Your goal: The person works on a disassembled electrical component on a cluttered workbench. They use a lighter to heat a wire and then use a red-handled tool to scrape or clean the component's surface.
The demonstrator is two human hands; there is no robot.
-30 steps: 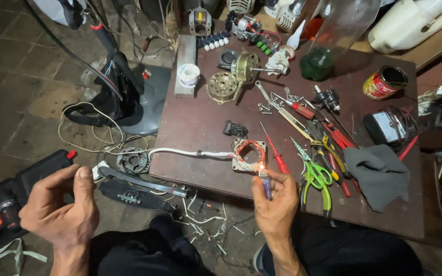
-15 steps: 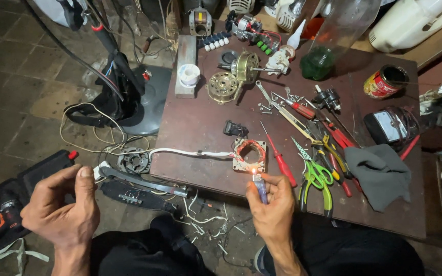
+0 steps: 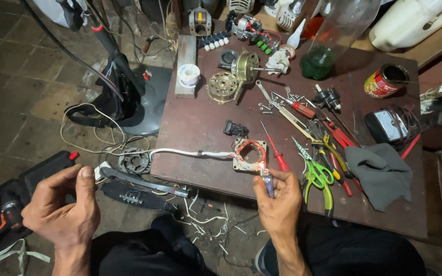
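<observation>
red labelled tin can (image 3: 386,81), table's far right

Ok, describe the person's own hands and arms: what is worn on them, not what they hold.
Both are bare. The left hand has no glove, ring or watch in view, and its forearm shows no sleeve. The right hand is likewise ungloved, with a bare wrist and forearm and no sleeve, strap or cable on it. Nails are short.

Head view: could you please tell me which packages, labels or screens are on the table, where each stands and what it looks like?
Tin can: far right of the table, round, open top, red and yellow printed label.
Meter: right side, nearer than the can, black box with a pale glass face.
Solder spool: far left, on a grey block, small, white, round.
Green bottle: far edge, clear top, no label seen.
</observation>
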